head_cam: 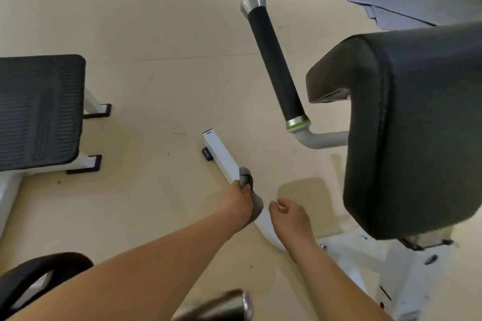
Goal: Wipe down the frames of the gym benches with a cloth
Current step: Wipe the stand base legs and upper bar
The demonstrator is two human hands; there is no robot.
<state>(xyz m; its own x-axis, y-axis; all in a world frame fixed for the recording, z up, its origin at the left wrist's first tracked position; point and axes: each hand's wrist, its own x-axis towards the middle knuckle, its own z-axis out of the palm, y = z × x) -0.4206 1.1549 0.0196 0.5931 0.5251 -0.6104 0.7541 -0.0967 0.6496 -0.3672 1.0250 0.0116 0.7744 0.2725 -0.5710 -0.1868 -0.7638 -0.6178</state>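
A white frame leg [220,155] of the gym bench runs along the floor from the centre toward lower right, ending in a black foot. My left hand [238,202] presses a grey cloth [251,190] around this leg near its middle. My right hand [290,219] hovers just right of the leg's curved part, fingers loosely curled, holding nothing. The bench's black pad [417,122] fills the right side, with its white base [365,255] below it.
A black padded handle bar [276,65] with silver caps rises left of the pad. A second bench with a ribbed black seat [39,112] stands at the left. Grey mats [407,2] lie on the beige floor at the back. A dark curved part [39,276] sits at bottom left.
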